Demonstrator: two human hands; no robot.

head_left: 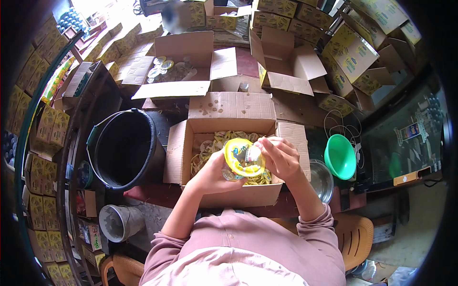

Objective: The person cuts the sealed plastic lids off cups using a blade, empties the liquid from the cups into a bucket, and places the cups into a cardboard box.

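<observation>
In the head view, my left hand (213,172) is wrapped round a clear plastic cup with a yellow printed film lid (234,164), its top tilted up towards me. At the lid's upper right edge my right hand (282,158) is closed in a pinch; what lies between its fingertips is too small to make out. Both hands are above an open cardboard box (229,196). Inside that box lie yellow strips (260,178) and pieces of lid film, partly hidden by my hands and the cup.
A black bucket (157,164) stands left, with a grey bucket (133,221) below it. At right are a green bowl (340,155) and a metal bowl (320,178). Behind, one open box (186,89) holds lidded cups beside another open box (288,82). A small cup (244,87) stands between.
</observation>
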